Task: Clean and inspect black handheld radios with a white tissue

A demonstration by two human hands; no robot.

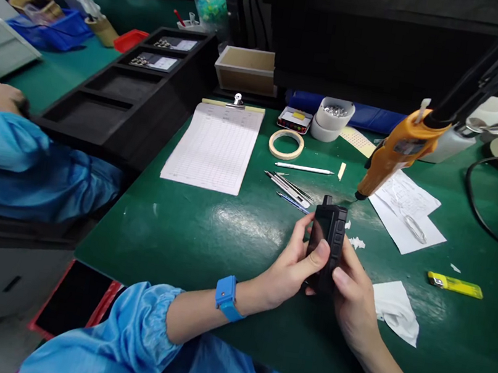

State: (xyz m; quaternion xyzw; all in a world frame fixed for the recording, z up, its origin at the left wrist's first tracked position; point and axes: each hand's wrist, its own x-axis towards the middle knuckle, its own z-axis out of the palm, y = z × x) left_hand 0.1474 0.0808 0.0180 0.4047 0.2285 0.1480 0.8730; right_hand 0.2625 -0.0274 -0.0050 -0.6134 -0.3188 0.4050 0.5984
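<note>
Between my two hands is a black handheld radio (335, 237), held upright above the green table, its stubby antenna at the top and a row of buttons along its right side. My left hand (297, 259) wraps its left side, the thumb lying across the front. From the right, my right hand (354, 296) grips the lower edge, with the thumb against the side. An orange electric screwdriver (395, 146) hangs just beyond the radio, apart from it. Behind the radio lie tweezers (289, 187) and a blue pen (292, 203).
A clipboard with a form (217, 147), a tape roll (286, 144) and a cup of small metal parts (334, 115) stand further back. On the right lie a white cloth (396, 311), papers (407, 210) and a yellow cutter (455, 284). A co-worker's sleeve (31, 166) shows at left.
</note>
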